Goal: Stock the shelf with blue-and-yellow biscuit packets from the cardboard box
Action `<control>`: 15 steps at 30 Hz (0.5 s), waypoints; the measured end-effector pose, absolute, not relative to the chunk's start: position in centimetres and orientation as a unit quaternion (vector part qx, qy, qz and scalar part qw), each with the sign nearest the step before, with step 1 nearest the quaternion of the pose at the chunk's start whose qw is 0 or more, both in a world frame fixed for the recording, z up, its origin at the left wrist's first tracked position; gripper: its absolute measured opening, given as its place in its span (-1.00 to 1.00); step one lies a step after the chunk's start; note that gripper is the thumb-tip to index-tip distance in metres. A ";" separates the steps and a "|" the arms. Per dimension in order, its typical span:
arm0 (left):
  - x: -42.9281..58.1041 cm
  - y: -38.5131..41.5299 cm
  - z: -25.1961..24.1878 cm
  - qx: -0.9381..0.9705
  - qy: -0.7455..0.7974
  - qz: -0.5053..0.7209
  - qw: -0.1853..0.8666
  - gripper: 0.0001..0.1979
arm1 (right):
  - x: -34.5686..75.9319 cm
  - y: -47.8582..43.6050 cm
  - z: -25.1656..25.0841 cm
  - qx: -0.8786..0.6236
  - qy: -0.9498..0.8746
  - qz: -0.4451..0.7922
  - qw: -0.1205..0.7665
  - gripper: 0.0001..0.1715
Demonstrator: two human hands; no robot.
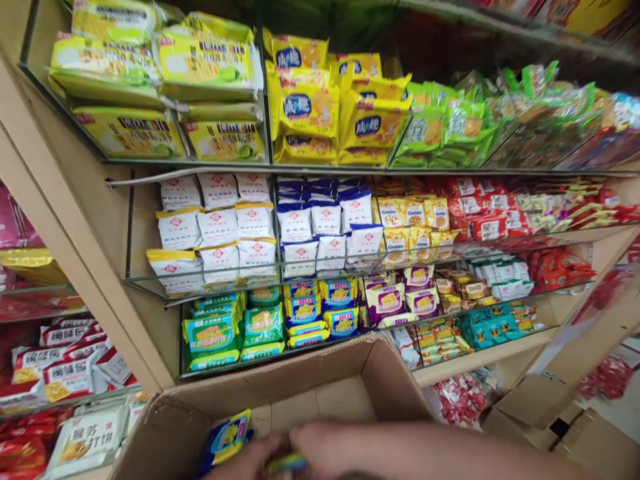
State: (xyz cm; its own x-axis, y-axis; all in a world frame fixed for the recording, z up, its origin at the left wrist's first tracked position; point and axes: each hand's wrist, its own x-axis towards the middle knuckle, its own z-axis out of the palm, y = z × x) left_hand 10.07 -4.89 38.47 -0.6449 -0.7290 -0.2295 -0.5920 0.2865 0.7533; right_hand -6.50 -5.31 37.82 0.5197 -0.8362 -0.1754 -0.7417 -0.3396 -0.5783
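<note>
Low in the view, inside an open cardboard box (pixel 320 360), my two hands are close together and smeared by motion. My right hand (pixel 320 448) reaches in from the right, its fingers closed around a blue-and-yellow biscuit packet (pixel 289 461), of which only a strip shows. From the lower edge comes my left hand (pixel 250 459), its fingers curled against the same packet. A second blue-and-yellow biscuit packet (pixel 227 437) leans just beyond my left hand. Whether that hand touches it, I cannot tell.
Behind the box, glass-fronted shelves hold green packets (pixel 213 337), matching blue-and-yellow packets (pixel 343 317) and purple packets (pixel 385 301). Above are white packets (pixel 217 227) and yellow packets (pixel 310 107). A wooden post (pixel 85 253) stands left. Cardboard (pixel 530 400) lies at right.
</note>
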 end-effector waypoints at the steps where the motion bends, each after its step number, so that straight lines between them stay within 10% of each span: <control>1: 9.9 -4.7 39.6 0.393 -0.796 -0.445 0.115 -0.67 | -7.0 -5.2 39.1 -0.818 0.492 -0.090 0.282 -0.83; 8: 6.9 -4.8 42.5 0.484 -0.626 -0.356 0.497 -0.79 | -8.3 -4.4 44.4 -0.699 0.512 -0.400 0.298 -0.69; 15: 6.0 -4.9 42.3 0.458 -0.578 -0.379 0.560 -0.81 | -8.7 -4.9 43.6 -0.654 0.487 -0.475 0.332 -0.60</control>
State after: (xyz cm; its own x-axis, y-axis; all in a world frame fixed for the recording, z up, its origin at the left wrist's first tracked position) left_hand 6.03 -4.95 42.29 0.0452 -0.9530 0.2994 -0.1044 0.2936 0.9502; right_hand -8.72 -4.87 43.60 0.0747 -0.9521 0.2966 -0.3217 -0.3045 -0.8965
